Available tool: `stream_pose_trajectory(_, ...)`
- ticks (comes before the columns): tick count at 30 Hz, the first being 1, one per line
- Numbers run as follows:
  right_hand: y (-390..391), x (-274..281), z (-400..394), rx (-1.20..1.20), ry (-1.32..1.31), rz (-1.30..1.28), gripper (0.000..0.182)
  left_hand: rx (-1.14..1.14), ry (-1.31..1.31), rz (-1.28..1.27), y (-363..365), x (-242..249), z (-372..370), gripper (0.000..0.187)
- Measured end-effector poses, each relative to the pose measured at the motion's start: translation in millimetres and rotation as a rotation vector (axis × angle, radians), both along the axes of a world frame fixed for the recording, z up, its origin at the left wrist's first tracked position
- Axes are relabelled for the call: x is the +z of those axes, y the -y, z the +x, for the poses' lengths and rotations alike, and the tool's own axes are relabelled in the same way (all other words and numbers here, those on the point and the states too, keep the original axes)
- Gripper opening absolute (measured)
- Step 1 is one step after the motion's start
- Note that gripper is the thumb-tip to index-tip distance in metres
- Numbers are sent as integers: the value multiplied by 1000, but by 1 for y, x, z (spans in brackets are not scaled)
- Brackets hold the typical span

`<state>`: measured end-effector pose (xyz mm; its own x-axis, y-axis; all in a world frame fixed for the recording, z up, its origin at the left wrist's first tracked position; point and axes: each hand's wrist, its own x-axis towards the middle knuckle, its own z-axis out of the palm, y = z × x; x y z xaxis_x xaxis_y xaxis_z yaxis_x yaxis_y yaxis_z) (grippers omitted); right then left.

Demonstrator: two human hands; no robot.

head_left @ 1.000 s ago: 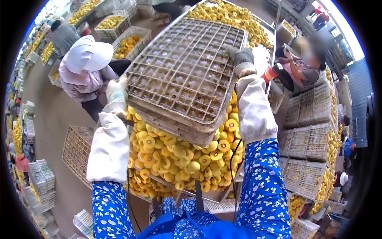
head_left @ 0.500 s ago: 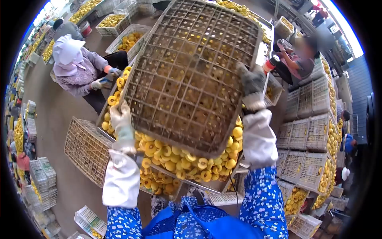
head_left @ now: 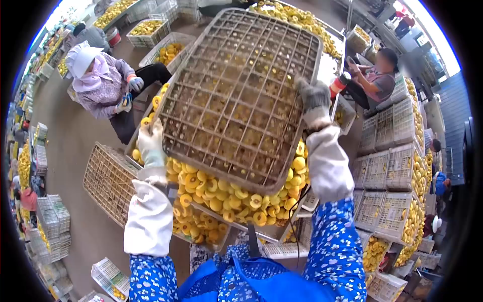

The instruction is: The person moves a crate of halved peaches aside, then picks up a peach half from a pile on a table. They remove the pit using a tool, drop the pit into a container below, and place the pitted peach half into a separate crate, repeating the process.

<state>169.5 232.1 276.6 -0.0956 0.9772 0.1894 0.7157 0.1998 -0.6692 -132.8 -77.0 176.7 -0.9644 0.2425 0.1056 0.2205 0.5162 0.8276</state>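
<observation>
A dirt-stained plastic crate (head_left: 236,95), its gridded underside facing me, is held tipped over a metal table. My left hand (head_left: 152,143), in a pale glove, closes on the crate's left edge. Gripping the opposite edge is my right hand (head_left: 316,103), in a grey-and-white glove. Below and around the crate lie heaped yellow halved peaches (head_left: 216,201), some showing dark pit hollows. What is inside the crate is mostly hidden; yellow shows through its holes. The fingertips of both hands are partly hidden behind the crate's rim.
A brown crate (head_left: 110,183) leans at the table's left. More peaches fill a container (head_left: 198,226) below the near edge. A red-and-black bottle (head_left: 340,84) stands right of the crate. Co-workers sit left (head_left: 103,83) and right (head_left: 375,80). Stacked fruit crates (head_left: 385,166) line the right.
The crate has shifted slightly left, with its far edge lower in view, and both hands moved along with it. The left co-worker's head and hands have moved.
</observation>
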Motion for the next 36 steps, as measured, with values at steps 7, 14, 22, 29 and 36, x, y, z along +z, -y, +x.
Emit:
stream_pose_trajectory(7, 53, 13, -6, 128, -189, 109, 36, 20, 13, 3, 40, -10, 18, 33)
stream_pose_trajectory(14, 58, -1, 18, 158, -100, 100, 42, -11, 101, 179, 68, -16, 29, 35)
stream_pose_trajectory(22, 86, 30, 25, 127, -117, 143, 33, -13, 188, 399, 74, 1, 53, 30)
stream_pose_trajectory(29, 48, 53, 39, 408, -126, 432, 34, -51, 285, 683, 95, 74, 108, 30)
stream_pose_trajectory(36, 139, 124, 57, 419, -419, 276, 34, -60, 240, 684, 155, 108, 134, 29)
